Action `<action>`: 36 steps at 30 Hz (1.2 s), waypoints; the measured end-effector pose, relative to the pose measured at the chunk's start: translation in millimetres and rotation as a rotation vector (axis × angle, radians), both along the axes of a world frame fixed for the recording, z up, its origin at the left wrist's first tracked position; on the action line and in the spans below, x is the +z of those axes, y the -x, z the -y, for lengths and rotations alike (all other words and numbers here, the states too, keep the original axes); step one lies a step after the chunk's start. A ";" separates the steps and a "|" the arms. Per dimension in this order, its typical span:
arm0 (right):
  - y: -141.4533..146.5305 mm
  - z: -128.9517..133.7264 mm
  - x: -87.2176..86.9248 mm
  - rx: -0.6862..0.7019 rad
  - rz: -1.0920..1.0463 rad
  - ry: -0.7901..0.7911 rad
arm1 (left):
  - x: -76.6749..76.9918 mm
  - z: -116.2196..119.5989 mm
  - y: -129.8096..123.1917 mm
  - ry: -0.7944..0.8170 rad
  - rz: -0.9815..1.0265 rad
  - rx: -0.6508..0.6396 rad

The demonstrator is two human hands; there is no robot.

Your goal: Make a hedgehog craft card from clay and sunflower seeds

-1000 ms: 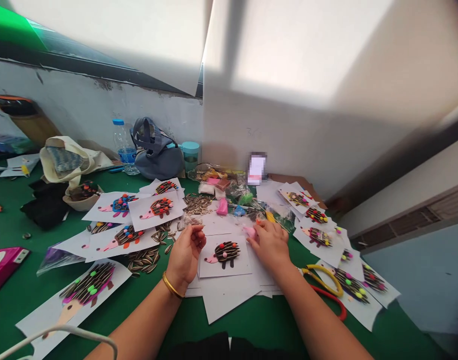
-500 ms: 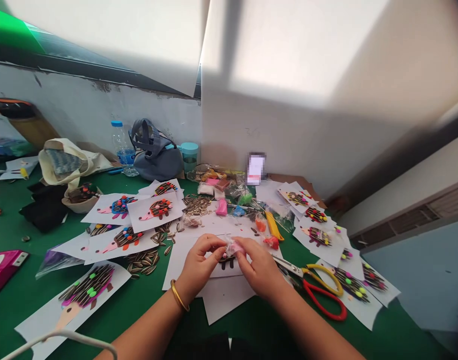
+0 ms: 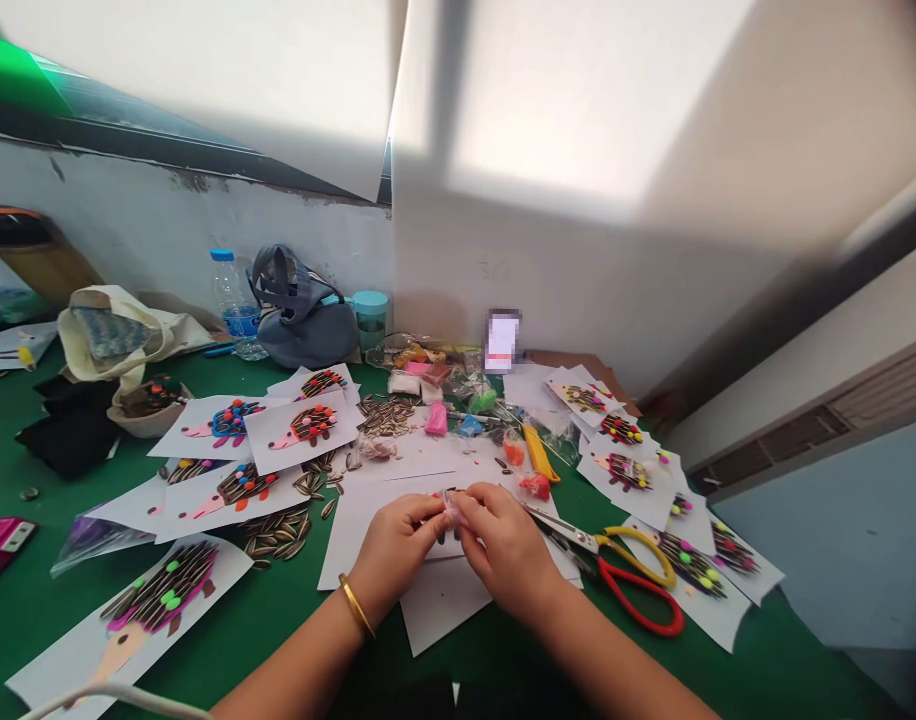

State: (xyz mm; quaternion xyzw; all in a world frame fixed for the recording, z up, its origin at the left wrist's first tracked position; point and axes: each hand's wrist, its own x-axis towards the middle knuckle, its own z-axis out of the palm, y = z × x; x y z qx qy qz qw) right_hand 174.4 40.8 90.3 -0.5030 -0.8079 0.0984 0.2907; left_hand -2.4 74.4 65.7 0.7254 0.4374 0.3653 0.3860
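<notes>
Pink packet (image 3: 451,510) and green table (image 3: 278,600): the packet is held up over the table, between the fingertips of both hands, in front of the person's body.
White sheets (image 3: 420,615): directly beneath the two hands; dark shapes show on the paper in the gap below the packet.
Forearms: both enter from the near side and slant inward, elbows wide, so the hands meet at the middle; a gold bangle (image 3: 355,607) circles the left wrist.
Scissors (image 3: 597,545): just beside the right hand, on its outer side, with the yellow and red handles away from it.
Left hand (image 3: 393,545): back turned up, fingers curled, thumb and forefinger pinching the packet's near-left side.
Right hand (image 3: 507,545): a mirror of the left, fingers bent over, thumb and forefinger pinching the opposite side.
Packet body: probably very light, soft and easily dented, like modelling clay; best steadied by one hand at its base, with a gentle squeeze.
Clear wrapper: looks thin, crinkly and likely somewhat slippery; it could tear if pulled hard, so a loose edge between thumb and forefinger suits it best.
Contact points: mostly covered by the fingers, so I cannot tell whether the wrapper is open.
</notes>
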 end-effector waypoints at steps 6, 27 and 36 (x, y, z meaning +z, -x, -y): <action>-6.2 1.9 0.7 0.048 -0.303 0.215 | -1.4 3.0 0.5 -0.246 0.070 0.030; -5.3 -3.1 3.1 -0.100 -0.500 0.395 | 4.5 13.9 -7.0 -0.649 -0.271 0.065; -3.5 -4.0 -1.8 -0.130 -0.410 0.385 | 0.4 10.1 -6.7 -0.607 -0.327 0.057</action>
